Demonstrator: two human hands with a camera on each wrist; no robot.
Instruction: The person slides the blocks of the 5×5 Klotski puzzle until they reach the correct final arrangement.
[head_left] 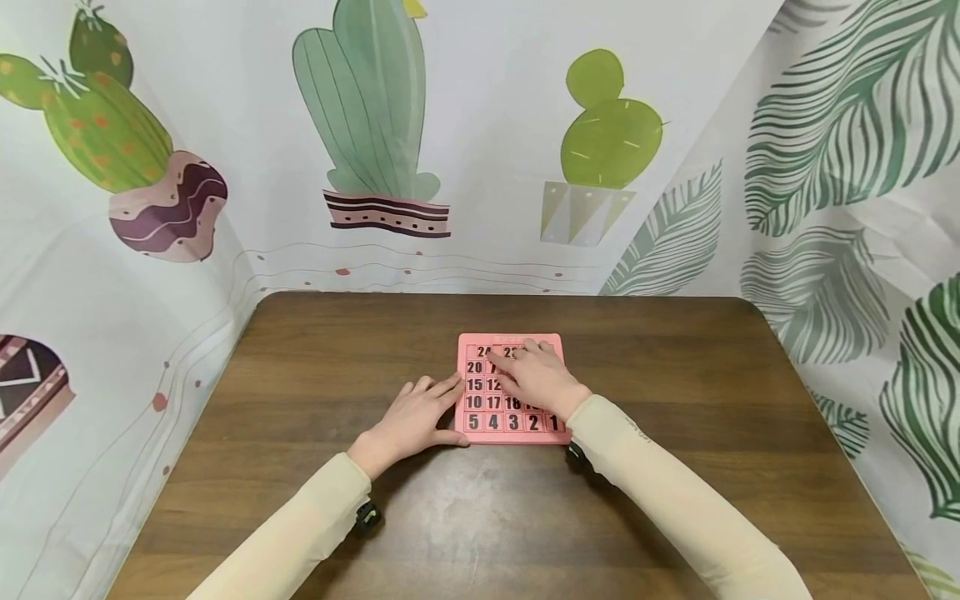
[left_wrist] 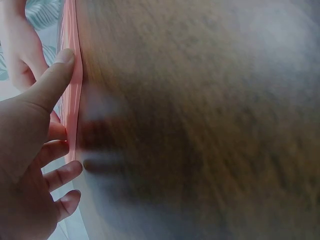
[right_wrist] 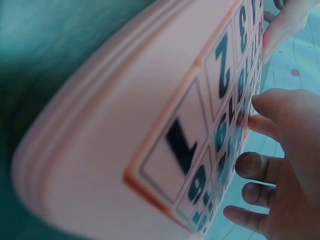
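Note:
A pink number slide puzzle (head_left: 516,437) lies flat on the table, its tiles bearing black numbers. My left hand (head_left: 416,417) holds its left side, thumb at the near left corner and fingers along the left edge; the left wrist view shows the thumb (left_wrist: 62,62) against the pink rim. Over the upper tiles reaches my right hand (head_left: 542,379), its index fingertip at the tile 24 (head_left: 484,352). That hand covers several tiles in the middle and right. In the right wrist view its fingers (right_wrist: 260,167) extend loosely above the number face.
The puzzle sits on a brown wooden table (head_left: 337,333) with rounded far corners. Behind and beside it hangs a white cloth (head_left: 495,125) printed with cacti and leaves. A small black wrist device (head_left: 367,517) is at the left cuff.

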